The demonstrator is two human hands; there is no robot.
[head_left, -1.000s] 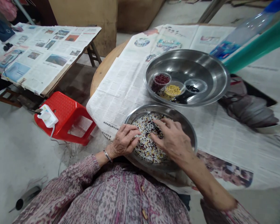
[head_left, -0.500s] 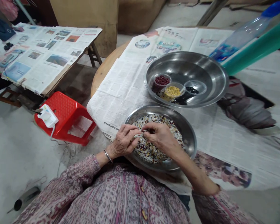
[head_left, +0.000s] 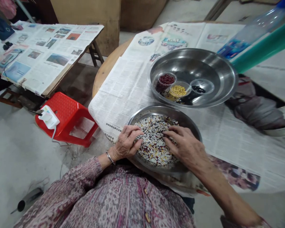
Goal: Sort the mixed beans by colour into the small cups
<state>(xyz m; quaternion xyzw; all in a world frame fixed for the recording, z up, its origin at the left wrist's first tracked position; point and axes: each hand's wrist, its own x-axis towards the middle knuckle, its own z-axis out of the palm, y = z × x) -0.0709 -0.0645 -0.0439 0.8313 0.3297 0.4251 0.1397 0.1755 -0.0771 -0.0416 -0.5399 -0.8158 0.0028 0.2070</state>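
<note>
A steel bowl (head_left: 194, 128) in front of me holds a mix of white grains and dark, red and yellow beans (head_left: 154, 142). At its left rim my left hand (head_left: 128, 142) rests with curled fingers; its palm is hidden, so anything inside cannot be made out. My right hand (head_left: 186, 147) reaches over the bowl's right side, fingers apart, tips at the grain mix. Behind it stands a larger steel basin (head_left: 218, 72) with three small clear cups: red beans (head_left: 166, 79), yellow beans (head_left: 178, 91) and black beans (head_left: 199, 89).
Newspaper (head_left: 125, 82) covers the round table. A plastic bottle (head_left: 249, 31), a green tube-like object (head_left: 266, 47) and a grey cloth bundle (head_left: 258, 112) lie to the right. On the left are a red stool (head_left: 64, 109) bearing a power strip (head_left: 48, 117), and another newspaper-covered table (head_left: 52, 47).
My right hand has moved right, away from the left fingertips, and its fingers have spread over the grains. The left hand stays almost in place at the rim.
</note>
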